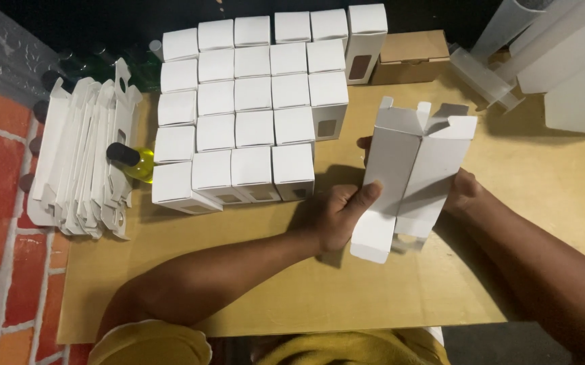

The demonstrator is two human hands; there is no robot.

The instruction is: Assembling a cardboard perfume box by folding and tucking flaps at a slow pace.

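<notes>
Both hands hold one white carton (409, 177) above the wooden table (522, 203), its long axis running from the person's body away toward the far edge, leaning slightly to the right at the top; both ends are open, with flaps spread at the far end and a loose flap hanging at the near end beside a cut-out window. The left hand (336, 215) closes on the carton's left face, thumb lying up along the panel and fingers curled behind it, the forearm reaching in from the lower left. The right hand (463, 191) grips the right edge from behind, mostly hidden by the carton, so how tightly its fingers close cannot be seen; its forearm comes in from the lower right. Just left of the grip, past the left hand, stands a block of closed white boxes (252, 101) in rows, several showing dark windows on their fronts. Further left of that lies a yellow bottle with a black cap (134, 159) against a leaning stack of flat white carton blanks (80, 162). Beyond the grip, toward the far edge, sits a brown cardboard box (411, 56), with translucent plastic tubes (481, 74) to its right.
</notes>
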